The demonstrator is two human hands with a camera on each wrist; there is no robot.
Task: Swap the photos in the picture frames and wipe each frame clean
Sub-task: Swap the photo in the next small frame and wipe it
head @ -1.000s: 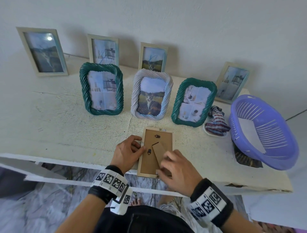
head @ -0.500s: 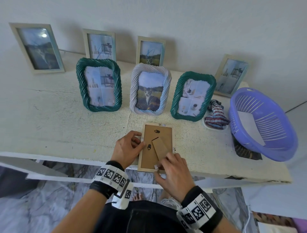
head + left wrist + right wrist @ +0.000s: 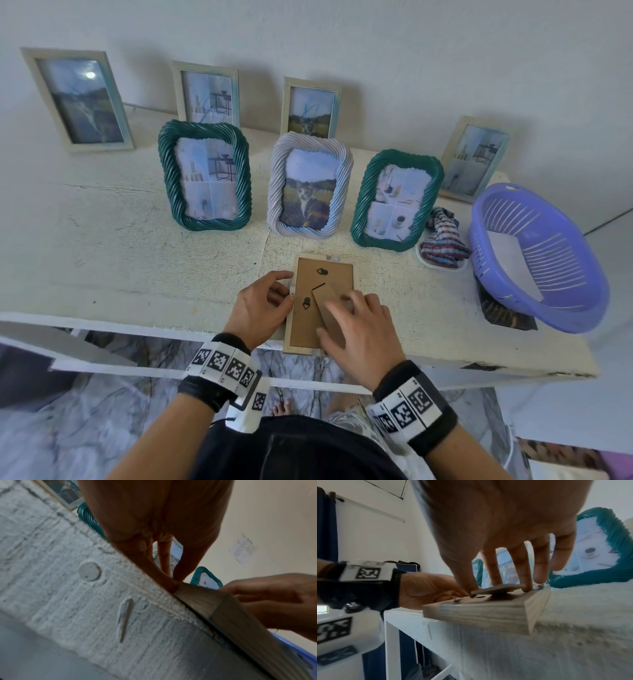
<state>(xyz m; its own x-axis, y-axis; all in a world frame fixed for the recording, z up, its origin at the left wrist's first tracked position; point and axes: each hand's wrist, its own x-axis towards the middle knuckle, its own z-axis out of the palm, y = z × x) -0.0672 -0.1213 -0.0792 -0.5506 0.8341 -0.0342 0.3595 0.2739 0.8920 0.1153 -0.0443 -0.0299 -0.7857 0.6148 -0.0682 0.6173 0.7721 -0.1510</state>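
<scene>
A light wooden picture frame (image 3: 330, 274) lies face down at the table's front edge, its brown backing and raised stand flap (image 3: 325, 301) up. My left hand (image 3: 286, 286) holds the frame's left edge with curled fingers and thumb; in the left wrist view the left hand (image 3: 175, 581) meets the frame (image 3: 202, 599) at its side. My right hand (image 3: 342, 315) spreads over the backing. In the right wrist view, the right hand (image 3: 501, 585) has straight fingers pressing down around the flap (image 3: 494, 589) on the frame (image 3: 488, 614), thumb at the flap's near corner.
Two green rope frames (image 3: 205, 174) (image 3: 397, 202) and a white rope frame (image 3: 310, 185) stand behind. Several small wooden frames (image 3: 77, 99) lean on the wall. A striped cloth (image 3: 443, 243) and a purple basket (image 3: 537, 260) sit right. The frame overhangs the table edge (image 3: 137, 325).
My right hand has slid from the frame's near end up over the stand flap. The left hand stays at the frame's left edge.
</scene>
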